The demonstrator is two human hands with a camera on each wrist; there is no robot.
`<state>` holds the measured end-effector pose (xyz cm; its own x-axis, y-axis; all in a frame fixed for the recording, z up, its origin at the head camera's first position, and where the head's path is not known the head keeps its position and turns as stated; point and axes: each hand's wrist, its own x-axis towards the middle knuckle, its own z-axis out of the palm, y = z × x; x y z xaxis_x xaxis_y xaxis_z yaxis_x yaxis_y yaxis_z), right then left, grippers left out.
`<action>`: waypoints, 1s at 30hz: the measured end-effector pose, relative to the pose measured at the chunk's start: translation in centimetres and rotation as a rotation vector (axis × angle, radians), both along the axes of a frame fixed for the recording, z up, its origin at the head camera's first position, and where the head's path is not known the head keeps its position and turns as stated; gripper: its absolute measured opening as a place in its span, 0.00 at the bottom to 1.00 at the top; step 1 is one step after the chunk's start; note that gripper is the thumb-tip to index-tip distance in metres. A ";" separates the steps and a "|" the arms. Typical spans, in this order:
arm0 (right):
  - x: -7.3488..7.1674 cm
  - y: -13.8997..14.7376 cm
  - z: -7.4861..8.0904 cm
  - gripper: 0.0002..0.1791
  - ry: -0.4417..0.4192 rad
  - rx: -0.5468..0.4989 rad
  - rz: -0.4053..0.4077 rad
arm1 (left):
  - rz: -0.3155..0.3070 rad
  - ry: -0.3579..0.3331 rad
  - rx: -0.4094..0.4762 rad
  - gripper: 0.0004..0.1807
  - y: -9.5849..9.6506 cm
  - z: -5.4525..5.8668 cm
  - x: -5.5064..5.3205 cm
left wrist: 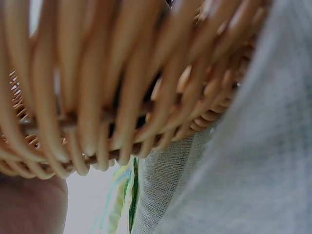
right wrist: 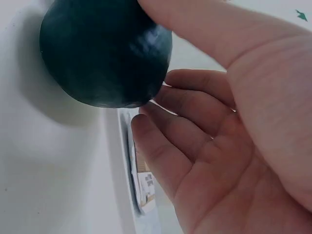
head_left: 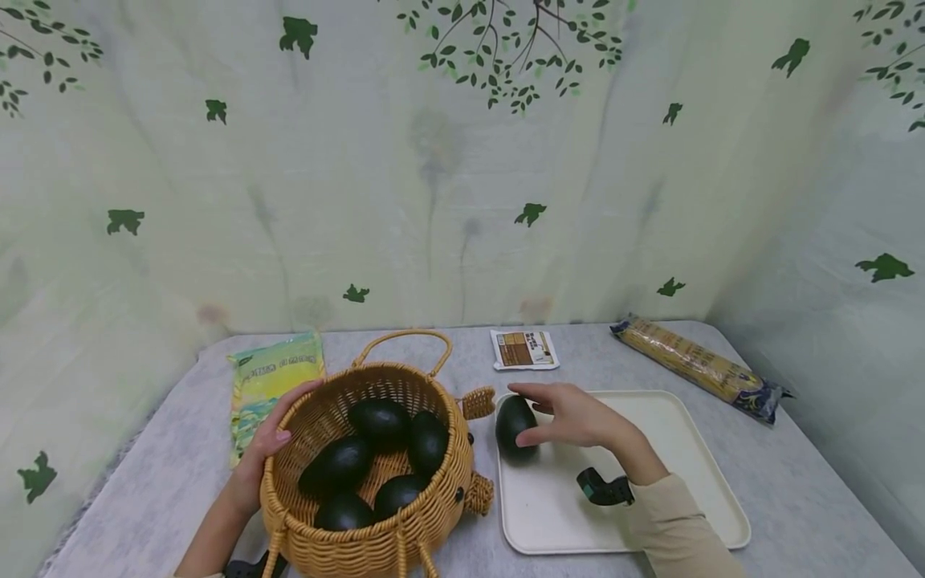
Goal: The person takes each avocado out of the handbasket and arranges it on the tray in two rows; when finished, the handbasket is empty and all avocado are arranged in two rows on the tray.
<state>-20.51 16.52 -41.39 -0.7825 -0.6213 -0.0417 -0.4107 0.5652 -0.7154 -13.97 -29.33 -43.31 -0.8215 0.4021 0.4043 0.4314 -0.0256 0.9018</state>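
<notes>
A wicker basket (head_left: pixel 368 554) with an arched handle holds several dark green avocados (head_left: pixel 336 466). My left hand (head_left: pixel 256 453) grips its left rim, the thumb over the edge; in the left wrist view the woven wall (left wrist: pixel 92 73) fills most of the picture. Another avocado (head_left: pixel 515 425) lies at the left end of a white tray (head_left: pixel 614 542). Around it my right hand (head_left: pixel 571 413) is spread, thumb in front and forefinger past its far end. In the right wrist view the thumb overlaps this avocado (right wrist: pixel 102 53), while the fingers (right wrist: pixel 161 146) are fairly straight beside it.
A yellow-green bag (head_left: pixel 278 377) lies behind the basket on the left. Beyond the tray are a small brown-and-white packet (head_left: pixel 525 350) and, at the right, a long pack of noodles (head_left: pixel 694 365). Leaf-printed cloth walls (head_left: pixel 462 201) stand behind the grey tabletop (head_left: pixel 817 498).
</notes>
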 end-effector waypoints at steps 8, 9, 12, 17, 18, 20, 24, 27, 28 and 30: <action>-0.1 0.6 0.2 0.40 0.038 -0.008 -0.051 | -0.017 -0.012 0.017 0.35 0.1 0.1 0.2; -0.1 0.6 0.1 0.39 0.037 -0.012 -0.048 | -0.021 -0.015 0.019 0.35 0.0 0.1 0.2; -0.1 0.5 0.1 0.40 0.039 -0.006 -0.040 | -0.024 -0.022 0.022 0.35 0.0 0.0 0.1; 0.0 0.5 0.4 0.42 0.064 0.026 -0.033 | -0.013 -0.009 0.017 0.35 -0.1 -0.1 0.0; 0.0 0.5 0.5 0.43 0.066 0.033 -0.030 | -0.010 -0.007 0.016 0.34 -0.1 -0.1 0.0; 0.0 0.5 0.6 0.43 0.058 0.041 -0.027 | -0.005 -0.004 0.014 0.34 -0.1 -0.1 0.0; 0.0 0.6 0.8 0.44 0.012 0.026 -0.015 | 0.006 -0.007 0.009 0.34 0.0 0.0 0.0; 0.0 0.7 0.8 0.44 -0.007 0.023 -0.003 | 0.005 -0.012 0.015 0.34 0.1 0.0 0.0; 0.0 0.7 0.8 0.44 -0.009 0.025 0.001 | 0.000 -0.014 0.020 0.34 0.1 0.0 0.0; 0.1 0.7 0.7 0.44 -0.008 0.039 0.003 | -0.006 -0.011 0.028 0.34 0.1 -0.1 0.1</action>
